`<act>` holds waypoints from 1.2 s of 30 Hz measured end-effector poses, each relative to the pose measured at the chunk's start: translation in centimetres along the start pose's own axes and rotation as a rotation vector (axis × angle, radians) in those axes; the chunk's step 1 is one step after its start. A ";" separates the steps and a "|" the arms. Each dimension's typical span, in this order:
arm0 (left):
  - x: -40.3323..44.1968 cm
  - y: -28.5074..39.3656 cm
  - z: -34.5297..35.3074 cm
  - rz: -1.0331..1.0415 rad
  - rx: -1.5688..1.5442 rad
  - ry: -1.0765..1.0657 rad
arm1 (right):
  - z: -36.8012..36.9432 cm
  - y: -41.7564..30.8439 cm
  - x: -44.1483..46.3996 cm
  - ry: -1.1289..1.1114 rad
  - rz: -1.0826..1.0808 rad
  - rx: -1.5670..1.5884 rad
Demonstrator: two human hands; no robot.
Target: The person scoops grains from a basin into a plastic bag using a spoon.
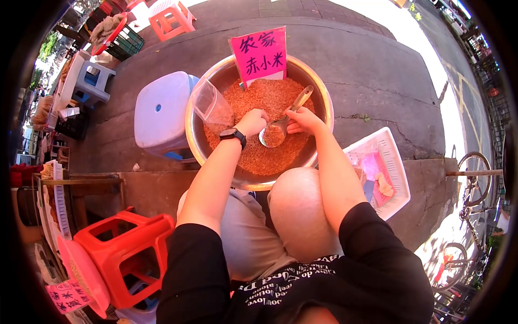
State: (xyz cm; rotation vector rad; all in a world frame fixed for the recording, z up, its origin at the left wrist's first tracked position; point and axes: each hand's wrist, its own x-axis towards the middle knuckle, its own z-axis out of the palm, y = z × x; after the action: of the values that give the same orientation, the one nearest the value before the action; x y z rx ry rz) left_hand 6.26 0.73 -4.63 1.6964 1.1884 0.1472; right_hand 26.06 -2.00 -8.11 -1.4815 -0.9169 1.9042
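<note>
Nearest you are your two knees (299, 197), with one red stool (105, 259) off to your left. Just past the knees sits one metal basin (324, 100), holding one mound of reddish grain (264, 161).

Both your hands are over that grain. Your right hand (305, 120) has its grip closed around the handle of the one spoon (281, 123), low down toward the neck. Your left hand (252, 122), below one dark watch (232, 135), has its fingers curled in; you can't tell from here whether that grip pinches anything.

The spoon lies between your hands, inside the basin's rim. Its long axis runs slantwise, from the bowl at near left to the handle's end at far right. The bowl, with grain in it, lies to the right of your left fingertips and slightly nearer you, so the left hand is the closer one to the bowl's left edge.

Left of that hand, one clear plastic container (212, 106) leans in the basin. Outside are one blue stool (172, 119) on the left and one white basket (398, 159) on the right. At the basin's far side stands one pink sign (259, 51); well beyond, one pale red stool (166, 12).
</note>
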 end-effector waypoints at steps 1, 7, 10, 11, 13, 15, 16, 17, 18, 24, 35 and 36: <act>0.1 0.0 0.1 0.025 -0.047 0.042 | 0.1 -0.1 -0.2 -0.002 0.004 0.008; 1.5 -1.9 1.7 0.293 0.184 0.580 | 0.0 0.0 0.0 -0.008 0.004 0.013; 1.3 -1.9 0.8 0.079 -0.041 0.082 | 0.0 0.0 -0.1 -0.003 0.008 0.022; 1.5 -1.9 0.9 0.084 -0.080 0.054 | 0.0 0.0 -0.1 -0.001 0.010 0.027; 1.3 -1.1 1.6 0.187 -0.096 0.249 | -0.1 -0.1 -0.2 -0.013 0.011 0.032; 1.8 -1.4 2.5 0.331 0.205 0.575 | 0.0 -0.1 -0.1 -0.018 0.010 0.033; 2.0 -1.6 2.7 0.402 0.359 0.735 | 0.0 -0.1 -0.1 -0.016 0.010 0.029; 2.2 -2.0 2.5 0.329 0.299 0.525 | 0.0 0.0 0.0 -0.012 0.009 0.024; 2.1 -2.0 2.0 0.256 0.237 0.317 | 0.1 -0.1 -0.1 -0.017 0.007 0.027; 1.5 -0.5 2.7 0.242 -0.015 0.334 | -0.1 0.1 0.0 -0.006 0.015 0.037; 0.8 -0.8 1.5 0.168 0.198 0.476 | 0.0 -0.1 -0.1 -0.030 0.033 0.044; 0.8 -1.0 1.8 0.213 0.311 0.673 | -0.1 0.1 0.0 -0.029 0.031 0.039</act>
State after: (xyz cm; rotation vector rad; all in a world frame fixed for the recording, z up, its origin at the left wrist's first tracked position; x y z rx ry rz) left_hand 7.07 0.19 -6.62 2.1305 1.5688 0.7436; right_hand 26.12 -2.00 -8.21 -1.4573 -0.8699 1.9591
